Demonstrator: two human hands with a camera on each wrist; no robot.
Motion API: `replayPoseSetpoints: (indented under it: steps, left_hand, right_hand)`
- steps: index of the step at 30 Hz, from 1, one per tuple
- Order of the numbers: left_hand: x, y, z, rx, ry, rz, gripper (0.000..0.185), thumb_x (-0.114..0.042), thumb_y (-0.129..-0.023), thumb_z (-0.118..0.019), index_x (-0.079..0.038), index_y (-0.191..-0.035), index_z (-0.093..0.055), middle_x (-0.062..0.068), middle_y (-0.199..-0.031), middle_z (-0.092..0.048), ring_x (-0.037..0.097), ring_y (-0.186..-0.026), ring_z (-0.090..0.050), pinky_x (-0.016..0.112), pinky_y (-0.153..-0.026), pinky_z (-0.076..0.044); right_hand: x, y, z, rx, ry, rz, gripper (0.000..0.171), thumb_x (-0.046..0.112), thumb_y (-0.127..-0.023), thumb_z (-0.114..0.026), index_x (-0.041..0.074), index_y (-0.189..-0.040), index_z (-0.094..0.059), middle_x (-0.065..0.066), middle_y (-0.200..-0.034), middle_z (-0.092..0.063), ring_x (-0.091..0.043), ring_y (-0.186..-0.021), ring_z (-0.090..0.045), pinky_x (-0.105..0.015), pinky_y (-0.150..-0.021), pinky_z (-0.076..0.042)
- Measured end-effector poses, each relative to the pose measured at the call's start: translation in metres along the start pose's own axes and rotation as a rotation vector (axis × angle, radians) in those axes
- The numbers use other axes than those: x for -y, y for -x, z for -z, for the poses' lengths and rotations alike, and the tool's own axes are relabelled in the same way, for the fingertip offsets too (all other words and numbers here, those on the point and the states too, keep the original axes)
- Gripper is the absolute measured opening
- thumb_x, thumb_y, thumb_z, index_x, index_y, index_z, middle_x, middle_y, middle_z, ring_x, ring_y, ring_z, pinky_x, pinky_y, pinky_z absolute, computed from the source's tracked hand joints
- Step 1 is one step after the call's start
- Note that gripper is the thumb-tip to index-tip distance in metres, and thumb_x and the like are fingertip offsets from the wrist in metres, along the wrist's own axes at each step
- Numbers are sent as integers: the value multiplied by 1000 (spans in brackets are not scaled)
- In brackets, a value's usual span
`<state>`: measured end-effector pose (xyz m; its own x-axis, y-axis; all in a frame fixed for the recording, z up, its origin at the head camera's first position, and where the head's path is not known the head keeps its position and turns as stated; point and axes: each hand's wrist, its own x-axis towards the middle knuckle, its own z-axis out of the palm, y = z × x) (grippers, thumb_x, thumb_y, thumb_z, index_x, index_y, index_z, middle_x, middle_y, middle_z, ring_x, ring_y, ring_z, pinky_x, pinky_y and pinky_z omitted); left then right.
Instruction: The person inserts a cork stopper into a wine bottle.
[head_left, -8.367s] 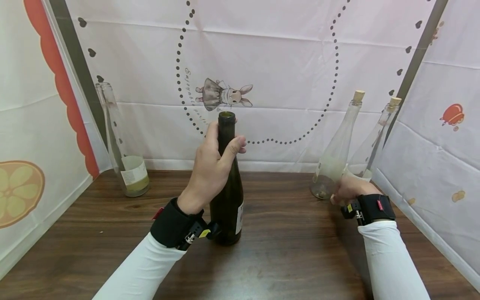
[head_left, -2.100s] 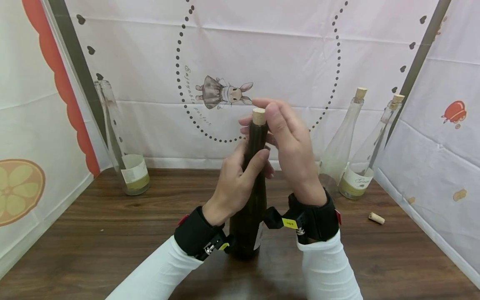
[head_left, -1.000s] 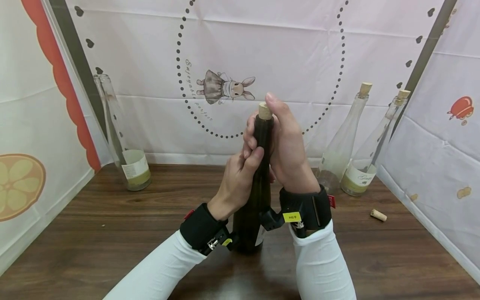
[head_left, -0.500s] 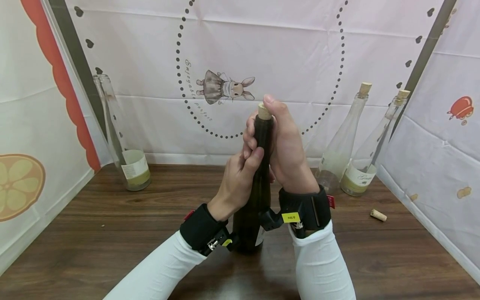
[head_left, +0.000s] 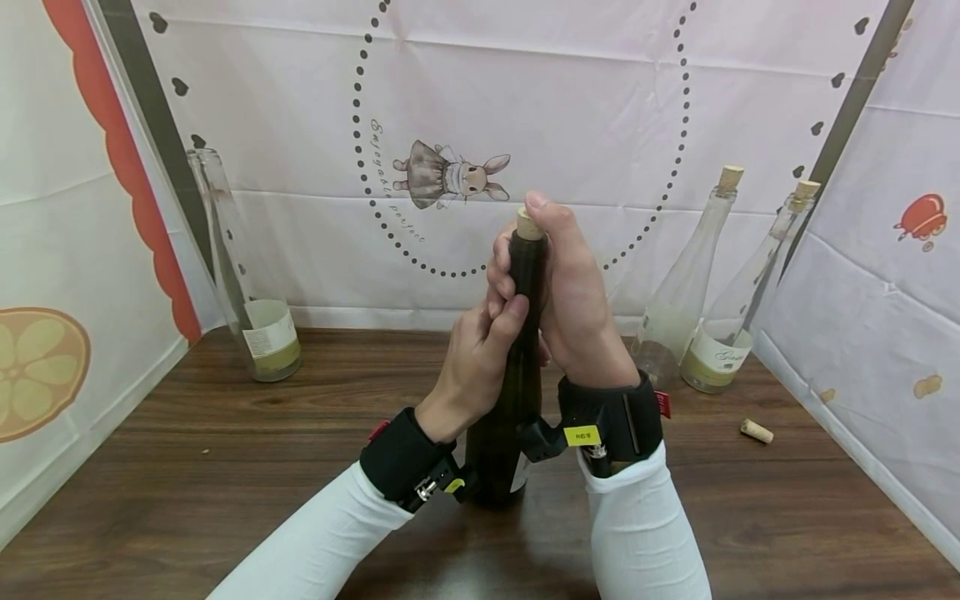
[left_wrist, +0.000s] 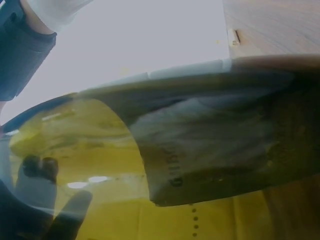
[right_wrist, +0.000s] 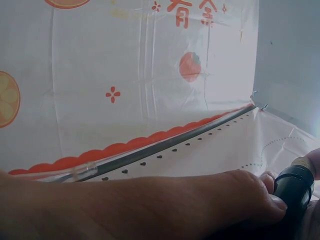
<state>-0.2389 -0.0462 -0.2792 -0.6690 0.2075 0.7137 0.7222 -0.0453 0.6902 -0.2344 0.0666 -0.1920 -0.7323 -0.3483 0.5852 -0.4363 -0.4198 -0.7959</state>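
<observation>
A dark bottle [head_left: 504,442] with a cork [head_left: 531,225] in its top stands on a brown table [head_left: 300,517].

It is in the middle, with its neck pointing up. The left hand [head_left: 472,362] grips the neck lower down, its thumb across the near side. The right hand [head_left: 583,292] wraps round the neck higher up, with its thumb tip right by the cork. On the right, a loose cork [head_left: 757,431] lies on its side. At the far right, a clear bottle [head_left: 688,279] stands beside a labelled bottle [head_left: 748,300], both corked. At the far left is a see-through bottle [head_left: 234,271]. A white cloth [head_left: 570,108] hangs behind.
</observation>
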Motion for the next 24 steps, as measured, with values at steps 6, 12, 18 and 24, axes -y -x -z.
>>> replayPoseSetpoints:
  steps: [6, 12, 18, 24]
  left_hand:
    - [1, 0, 0, -10, 23, 0, 63, -61, -105, -44, -1, -105, -62, 13, -73, -70, 25, -64, -70, 37, -62, -58]
    - [1, 0, 0, -7, 21, -2, 66, -64, -105, -44, -1, -106, -62, 10, -73, -71, 25, -64, -70, 38, -62, -58]
    - [1, 1, 0, -11, 3, -2, 72, -71, -103, -44, -1, -105, -62, 8, -73, -71, 24, -64, -70, 39, -61, -58]
    - [1, 1, 0, -9, -10, -4, 74, -73, -103, -43, -1, -106, -62, 7, -72, -71, 22, -64, -70, 39, -60, -58]
  right_hand:
    - [1, 0, 0, 7, 5, 1, 51, 39, -107, -35, 11, -69, -54, -3, -58, -48, -20, -49, -50, -31, -51, -49]
    - [0, 0, 1, 8, -4, 9, 50, 37, -107, -35, 10, -70, -55, -3, -59, -47, -20, -48, -49, -30, -50, -48]
    - [1, 0, 1, 8, -7, 7, 50, 36, -107, -35, 10, -69, -55, -3, -59, -47, -19, -48, -49, -30, -50, -48]
    - [1, 0, 1, 4, 1, 5, 50, 35, -106, -34, 10, -69, -55, -3, -60, -48, -19, -48, -49, -30, -49, -48]
